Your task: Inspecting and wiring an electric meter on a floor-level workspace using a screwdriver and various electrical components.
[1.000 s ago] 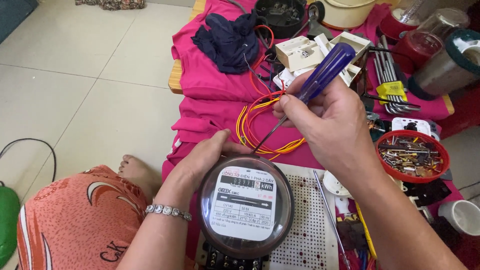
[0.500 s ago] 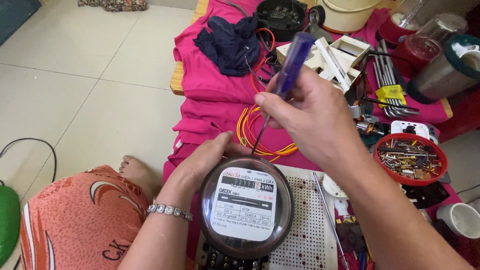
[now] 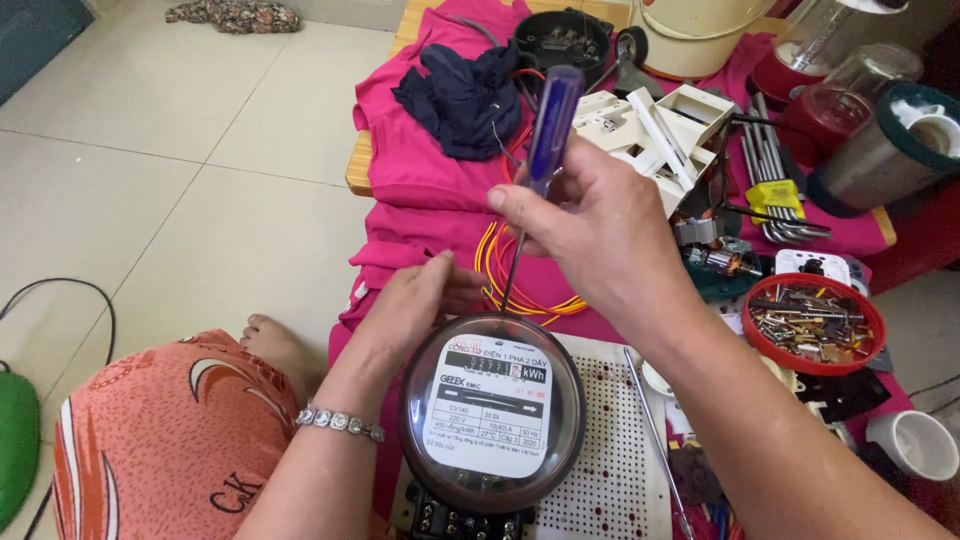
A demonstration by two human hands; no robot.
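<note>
Screws and small metal bits fill the shallow red bowl [image 3: 814, 322] at the right, with a white cup [image 3: 918, 443] near it, cut off by the frame edge so its inside is hard to make out. The right hand [image 3: 600, 235] is closed around a blue-handled screwdriver [image 3: 538, 165] held nearly upright, its tip hidden behind the rim of the round glass-domed electricity meter [image 3: 491, 410], which stands on a white perforated board [image 3: 615, 455] while the left hand [image 3: 420, 300] rests curled against its upper left edge. Yellow and orange wires [image 3: 500, 275] lie on the pink cloth [image 3: 420, 170] just behind the meter, and hex keys [image 3: 775, 170] and white plastic parts [image 3: 650, 125] crowd the far side.
</note>
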